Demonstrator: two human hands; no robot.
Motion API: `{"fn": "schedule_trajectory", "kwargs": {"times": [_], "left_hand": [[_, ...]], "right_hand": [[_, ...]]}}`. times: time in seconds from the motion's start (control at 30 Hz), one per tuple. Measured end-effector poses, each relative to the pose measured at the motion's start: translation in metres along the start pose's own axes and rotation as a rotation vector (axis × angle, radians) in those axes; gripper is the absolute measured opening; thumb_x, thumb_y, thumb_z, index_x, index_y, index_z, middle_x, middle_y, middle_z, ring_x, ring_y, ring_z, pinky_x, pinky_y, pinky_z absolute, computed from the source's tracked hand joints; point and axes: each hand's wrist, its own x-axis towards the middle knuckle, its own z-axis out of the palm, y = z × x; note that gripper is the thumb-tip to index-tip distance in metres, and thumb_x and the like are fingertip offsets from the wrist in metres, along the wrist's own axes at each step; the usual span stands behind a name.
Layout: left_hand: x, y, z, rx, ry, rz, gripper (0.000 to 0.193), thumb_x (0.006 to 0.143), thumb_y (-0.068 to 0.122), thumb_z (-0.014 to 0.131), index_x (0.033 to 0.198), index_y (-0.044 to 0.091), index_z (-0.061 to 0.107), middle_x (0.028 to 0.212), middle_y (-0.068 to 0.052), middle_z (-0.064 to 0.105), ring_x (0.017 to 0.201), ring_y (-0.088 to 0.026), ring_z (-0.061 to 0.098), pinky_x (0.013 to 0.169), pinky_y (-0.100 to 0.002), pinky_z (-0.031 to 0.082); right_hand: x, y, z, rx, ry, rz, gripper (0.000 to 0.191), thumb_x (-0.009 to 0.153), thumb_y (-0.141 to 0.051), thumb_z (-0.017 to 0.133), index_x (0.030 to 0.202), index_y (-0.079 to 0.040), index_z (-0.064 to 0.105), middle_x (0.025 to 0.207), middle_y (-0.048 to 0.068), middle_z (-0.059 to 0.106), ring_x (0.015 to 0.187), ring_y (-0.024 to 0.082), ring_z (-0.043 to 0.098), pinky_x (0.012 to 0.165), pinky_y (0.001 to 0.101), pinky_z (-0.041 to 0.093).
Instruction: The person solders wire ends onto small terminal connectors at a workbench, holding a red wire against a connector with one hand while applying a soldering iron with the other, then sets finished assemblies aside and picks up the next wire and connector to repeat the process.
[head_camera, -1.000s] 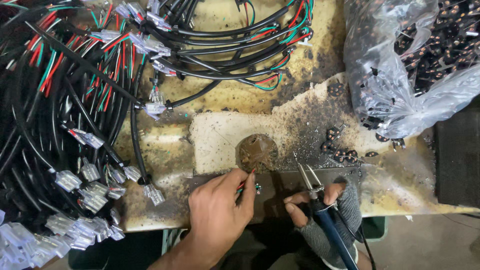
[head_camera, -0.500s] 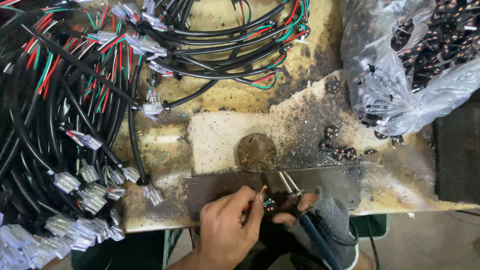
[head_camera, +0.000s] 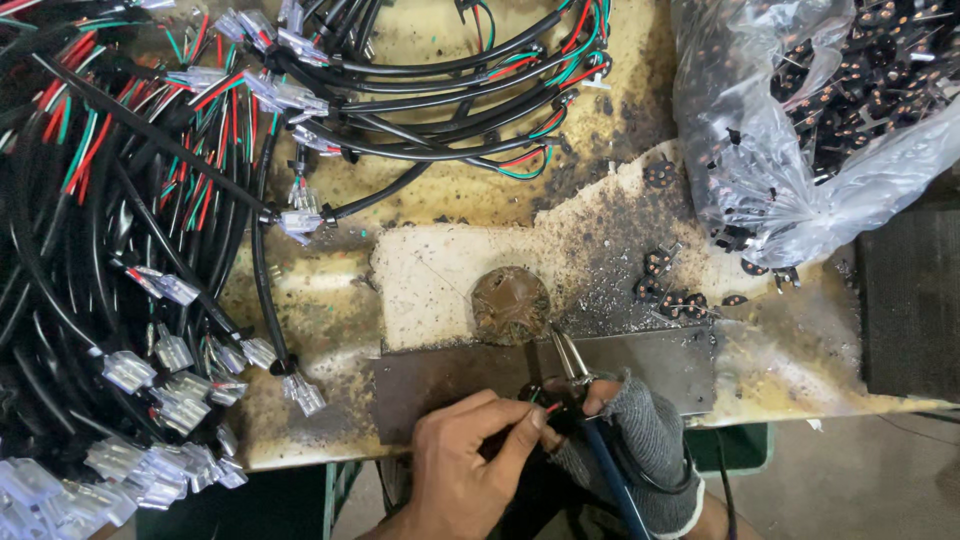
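Note:
My bare left hand pinches a small black part with short red and green wires at the near edge of a dark metal plate. My right hand, in a grey fingerless glove, grips blue-handled needle-nose pliers. Their tips point away over the plate, right beside my left fingertips. The two hands touch around the small part, which is mostly hidden by my fingers.
Thick bundles of black cables with red and green wires and clear connectors cover the left and the back. A clear plastic bag of small black parts lies at the back right, loose ones beside it. A brown round lump sits behind the plate on the stained bench.
My right hand has brought the pliers leftwards to meet my left hand. My left hand shifted slightly right and now pinches the small wired part against the pliers.

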Motion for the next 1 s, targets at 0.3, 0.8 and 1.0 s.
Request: {"fn": "schedule_trajectory", "kwargs": {"times": [0.3,0.8,1.0], "left_hand": [[0.017,0.003,-0.022,0.242,-0.256,0.044,0.015,0.089,0.019,0.072,0.086,0.005,0.071,0.074,-0.012,0.063,0.066,-0.033,0.065,0.057,-0.043,0.048],[0.004,-0.003,0.003,0.552,-0.095,0.270,0.011,0.090,0.017,0.070,0.090,0.009,0.062,0.087,-0.012,0.058,0.081,-0.034,0.067,0.061,-0.047,0.054],[0.007,-0.008,0.003,0.550,-0.076,0.292,0.016,0.087,0.017,0.071,0.088,0.008,0.058,0.086,-0.012,0.057,0.080,-0.034,0.067,0.059,-0.046,0.054]], "right_hand": [[0.007,0.004,-0.015,0.835,0.037,0.488,0.017,0.103,-0.022,0.054,0.101,-0.006,0.057,0.121,0.034,0.063,0.082,0.035,0.067,0.072,0.0427,0.057],[0.001,0.002,-0.024,0.778,0.197,0.787,0.052,0.096,-0.045,0.062,0.114,0.003,0.063,0.103,0.029,0.068,0.072,0.030,0.065,0.068,0.0362,0.054],[-0.023,-0.016,-0.019,-0.793,0.209,-0.328,0.027,0.090,-0.026,0.074,0.107,-0.008,0.063,0.079,0.001,0.068,0.064,0.013,0.064,0.064,0.0238,0.053]]}}
